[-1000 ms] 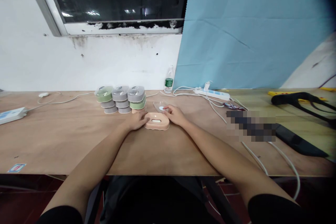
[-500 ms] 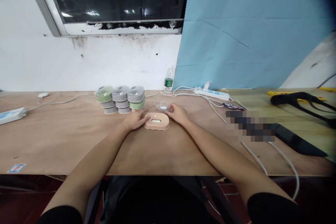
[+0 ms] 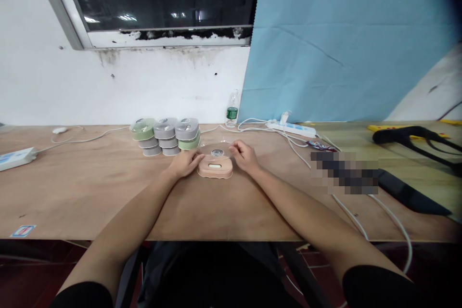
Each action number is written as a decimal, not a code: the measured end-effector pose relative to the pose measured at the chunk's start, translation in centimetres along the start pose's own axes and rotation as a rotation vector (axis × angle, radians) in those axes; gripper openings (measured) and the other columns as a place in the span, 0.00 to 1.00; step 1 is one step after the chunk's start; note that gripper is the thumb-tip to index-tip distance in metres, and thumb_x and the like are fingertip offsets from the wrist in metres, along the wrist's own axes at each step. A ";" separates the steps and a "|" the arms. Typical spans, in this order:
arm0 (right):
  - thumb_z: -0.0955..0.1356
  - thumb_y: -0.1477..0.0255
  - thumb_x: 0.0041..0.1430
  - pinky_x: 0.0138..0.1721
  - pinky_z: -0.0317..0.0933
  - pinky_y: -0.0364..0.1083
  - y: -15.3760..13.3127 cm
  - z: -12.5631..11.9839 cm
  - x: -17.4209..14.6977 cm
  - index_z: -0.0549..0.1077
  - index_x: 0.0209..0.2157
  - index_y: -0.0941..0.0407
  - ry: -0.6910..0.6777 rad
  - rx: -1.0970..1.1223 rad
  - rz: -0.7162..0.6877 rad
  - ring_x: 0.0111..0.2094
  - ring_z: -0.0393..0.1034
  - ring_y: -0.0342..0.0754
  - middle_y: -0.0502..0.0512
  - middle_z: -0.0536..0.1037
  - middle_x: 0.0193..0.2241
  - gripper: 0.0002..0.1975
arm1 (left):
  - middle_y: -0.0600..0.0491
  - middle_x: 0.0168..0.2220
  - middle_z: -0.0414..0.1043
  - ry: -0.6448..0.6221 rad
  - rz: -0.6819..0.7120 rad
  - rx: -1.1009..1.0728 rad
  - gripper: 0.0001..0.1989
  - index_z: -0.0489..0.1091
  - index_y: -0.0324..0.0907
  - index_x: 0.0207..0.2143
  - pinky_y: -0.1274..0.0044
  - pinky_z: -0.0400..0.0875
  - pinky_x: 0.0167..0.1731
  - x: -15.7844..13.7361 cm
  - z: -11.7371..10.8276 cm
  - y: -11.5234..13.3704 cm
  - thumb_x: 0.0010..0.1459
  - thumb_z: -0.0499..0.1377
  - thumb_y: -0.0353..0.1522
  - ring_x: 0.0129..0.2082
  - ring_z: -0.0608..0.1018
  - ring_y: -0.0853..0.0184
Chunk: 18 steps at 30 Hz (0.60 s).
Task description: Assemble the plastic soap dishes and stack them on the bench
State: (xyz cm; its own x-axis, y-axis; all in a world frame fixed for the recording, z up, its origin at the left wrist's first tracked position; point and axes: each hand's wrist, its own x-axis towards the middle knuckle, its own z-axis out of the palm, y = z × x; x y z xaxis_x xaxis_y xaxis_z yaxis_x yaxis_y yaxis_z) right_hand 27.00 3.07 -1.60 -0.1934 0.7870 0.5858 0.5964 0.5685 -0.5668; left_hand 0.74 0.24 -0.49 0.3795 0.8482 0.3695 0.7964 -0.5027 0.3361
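A pink oval box (image 3: 215, 172) with a white-lined slot in its top sits on the table in front of me. Just above and behind it is a clear plastic lid (image 3: 225, 146), tilted up, with a round printed label on it. My right hand (image 3: 246, 156) pinches the lid's right edge. At the left side, my left hand (image 3: 186, 162) has thumb and fingers closed at the lid's left edge, close to the box's corner. To the left stand stacked lidded boxes in grey (image 3: 165, 127) and green (image 3: 142, 129).
A water bottle (image 3: 232, 109) stands against the wall. Power strips (image 3: 292, 129) with white cables lie at the back right and far left. On the right are a dark flat object (image 3: 411, 192), partly pixelated, and a black strap-like thing (image 3: 407, 134).
The clear lid has come from behind the box to over its rear edge, its label now showing. My left hand has shifted from the box's side to the lid's edge.
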 end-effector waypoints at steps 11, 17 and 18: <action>0.56 0.48 0.59 0.23 0.45 0.41 1.5 0.5 0.6 0.59 0.16 0.56 -0.295 0.055 0.053 0.21 0.52 0.41 0.47 0.58 0.15 0.29 | 0.49 0.27 0.73 -0.040 0.006 -0.029 0.30 0.69 0.41 0.26 0.73 0.63 0.32 0.0 0.2 -0.7 0.65 0.38 0.48 0.29 0.73 0.63; 0.55 0.48 0.59 0.24 0.44 0.41 2.2 0.7 0.9 0.57 0.16 0.56 -0.446 0.018 0.062 0.21 0.51 0.40 0.46 0.56 0.16 0.29 | 0.48 0.31 0.76 -0.123 -0.018 -0.050 0.34 0.72 0.41 0.29 0.73 0.65 0.32 -0.1 0.4 -0.8 0.64 0.35 0.50 0.32 0.75 0.61; 0.56 0.48 0.59 0.24 0.43 0.41 2.3 0.7 0.9 0.57 0.16 0.56 -0.462 0.012 0.068 0.21 0.51 0.40 0.46 0.56 0.16 0.29 | 0.47 0.32 0.76 -0.133 -0.030 -0.042 0.34 0.73 0.41 0.30 0.73 0.66 0.33 -0.1 0.5 -0.8 0.64 0.34 0.51 0.33 0.76 0.60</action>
State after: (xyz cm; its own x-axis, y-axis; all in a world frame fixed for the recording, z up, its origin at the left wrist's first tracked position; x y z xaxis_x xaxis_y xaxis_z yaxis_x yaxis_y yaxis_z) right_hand 27.64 5.25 -2.78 -0.4826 0.8454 0.2290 0.6113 0.5123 -0.6032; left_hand 0.26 0.67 -1.22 0.4173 0.8760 0.2418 0.7888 -0.4813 0.3823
